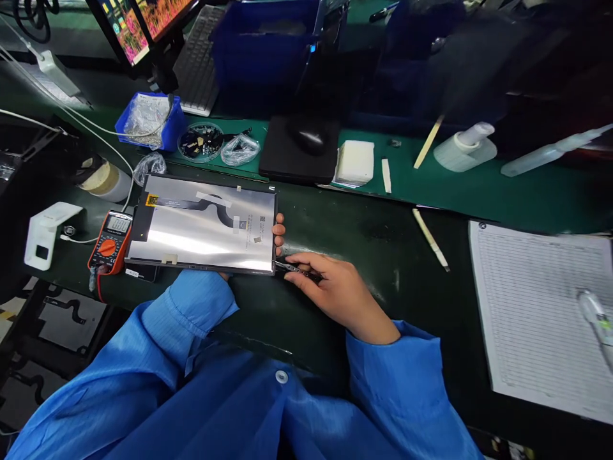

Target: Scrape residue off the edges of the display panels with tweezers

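A silver-backed display panel with a dark flex cable and small labels across its back lies flat on the dark mat. My left hand supports it from beneath: the sleeve enters at the near edge, and only the fingertips show, curling round the right edge. My right hand pinches a small dark metal tool, perhaps tweezers. The tool's tip touches the panel's near right corner, and its exact tip is hidden by the panel edge.
A digital multimeter sits left of the panel, with a white stand beyond it. Behind are a blue bin, a dish of parts, a black pad and a white foam block. A printed sheet lies at right.
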`<control>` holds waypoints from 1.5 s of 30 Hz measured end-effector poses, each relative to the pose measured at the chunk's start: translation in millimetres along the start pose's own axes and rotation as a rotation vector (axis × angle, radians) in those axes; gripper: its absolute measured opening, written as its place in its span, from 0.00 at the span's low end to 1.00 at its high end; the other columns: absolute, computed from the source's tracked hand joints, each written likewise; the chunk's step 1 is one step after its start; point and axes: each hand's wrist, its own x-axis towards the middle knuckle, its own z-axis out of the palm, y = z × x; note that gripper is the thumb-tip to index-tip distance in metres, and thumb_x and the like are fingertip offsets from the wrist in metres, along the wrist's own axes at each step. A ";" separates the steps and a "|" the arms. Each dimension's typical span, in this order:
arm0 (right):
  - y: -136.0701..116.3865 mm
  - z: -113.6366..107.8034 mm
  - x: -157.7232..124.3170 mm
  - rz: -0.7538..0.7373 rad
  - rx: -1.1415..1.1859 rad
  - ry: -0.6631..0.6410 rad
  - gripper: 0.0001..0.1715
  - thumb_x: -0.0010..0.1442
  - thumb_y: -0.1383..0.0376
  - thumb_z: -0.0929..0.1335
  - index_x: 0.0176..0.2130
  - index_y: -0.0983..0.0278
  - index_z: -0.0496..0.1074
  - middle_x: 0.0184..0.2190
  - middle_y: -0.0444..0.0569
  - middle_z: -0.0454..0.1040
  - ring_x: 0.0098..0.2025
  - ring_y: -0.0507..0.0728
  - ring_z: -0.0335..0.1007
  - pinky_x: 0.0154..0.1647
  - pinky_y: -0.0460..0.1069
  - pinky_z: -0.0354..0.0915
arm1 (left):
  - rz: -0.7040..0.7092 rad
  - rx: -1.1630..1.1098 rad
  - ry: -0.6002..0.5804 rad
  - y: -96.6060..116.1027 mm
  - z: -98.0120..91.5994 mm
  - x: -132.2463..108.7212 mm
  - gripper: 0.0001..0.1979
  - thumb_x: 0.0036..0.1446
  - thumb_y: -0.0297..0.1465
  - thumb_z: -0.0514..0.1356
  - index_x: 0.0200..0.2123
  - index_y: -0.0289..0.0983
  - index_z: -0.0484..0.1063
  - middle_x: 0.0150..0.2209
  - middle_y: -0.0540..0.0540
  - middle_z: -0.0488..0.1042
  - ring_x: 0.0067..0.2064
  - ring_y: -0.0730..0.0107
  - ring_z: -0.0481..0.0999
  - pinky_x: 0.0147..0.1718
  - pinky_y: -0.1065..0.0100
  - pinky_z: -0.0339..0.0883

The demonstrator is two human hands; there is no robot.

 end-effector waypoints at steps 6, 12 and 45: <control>1.0 -1.6 1.4 -0.073 -0.060 -0.026 0.11 0.67 0.60 0.65 0.41 0.58 0.78 0.35 0.47 0.81 0.35 0.57 0.76 0.36 0.51 0.69 | 0.002 -0.036 -0.022 -1.8 17.6 -28.2 0.46 0.60 0.64 0.42 0.60 0.29 0.60 0.60 0.29 0.65 0.69 0.37 0.48 0.60 0.32 0.52; 0.7 -1.2 -0.7 -0.012 0.000 -0.006 0.09 0.64 0.60 0.68 0.43 0.58 0.77 0.36 0.45 0.82 0.34 0.56 0.77 0.35 0.49 0.70 | 0.004 -0.050 -0.031 -2.8 22.9 -35.9 0.45 0.62 0.62 0.42 0.60 0.28 0.59 0.61 0.29 0.64 0.69 0.38 0.48 0.60 0.33 0.53; 1.5 -0.7 -0.4 -0.050 0.020 0.013 0.10 0.64 0.60 0.68 0.42 0.59 0.78 0.34 0.46 0.82 0.33 0.56 0.78 0.35 0.50 0.70 | -0.192 -0.171 -0.235 7.6 -8.9 -2.1 0.35 0.59 0.58 0.50 0.48 0.32 0.69 0.33 0.39 0.73 0.33 0.59 0.75 0.37 0.58 0.71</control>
